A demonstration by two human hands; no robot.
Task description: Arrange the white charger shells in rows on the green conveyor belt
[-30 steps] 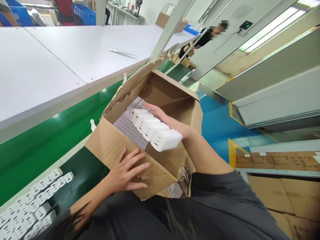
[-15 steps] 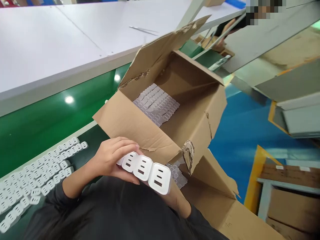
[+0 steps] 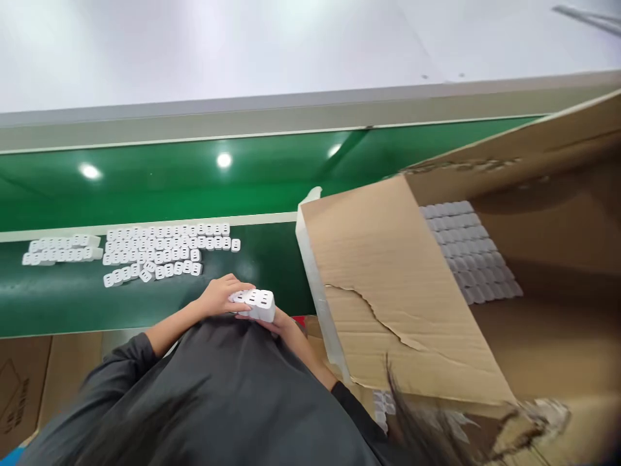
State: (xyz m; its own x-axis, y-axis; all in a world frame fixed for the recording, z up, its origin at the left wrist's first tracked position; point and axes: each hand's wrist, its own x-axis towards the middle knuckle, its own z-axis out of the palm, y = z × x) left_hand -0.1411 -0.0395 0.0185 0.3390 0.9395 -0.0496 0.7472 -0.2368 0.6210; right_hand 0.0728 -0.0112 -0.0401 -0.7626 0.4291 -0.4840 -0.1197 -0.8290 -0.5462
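Observation:
Both hands hold a short row of white plug adapters (image 3: 255, 303) close to my body, just above the near edge of the green belt. My left hand (image 3: 220, 296) curls over the row's left end. Under its right end sits my right hand (image 3: 281, 321), mostly hidden. Several rows of the same white adapters (image 3: 160, 249) lie on the dark green surface (image 3: 252, 259) just beyond my hands. To the right stands an open cardboard box (image 3: 388, 272) with more white adapters (image 3: 468, 249) packed inside.
A green conveyor belt (image 3: 194, 178) runs across behind the laid-out adapters, with a white table top (image 3: 218, 45) beyond it. A torn box flap (image 3: 509, 149) rises at the right. More cardboard (image 3: 24, 382) lies at the lower left.
The view has swung left and down. My hands carried the row of adapters away from the box toward the belt, and the laid-out adapters now lie straight ahead.

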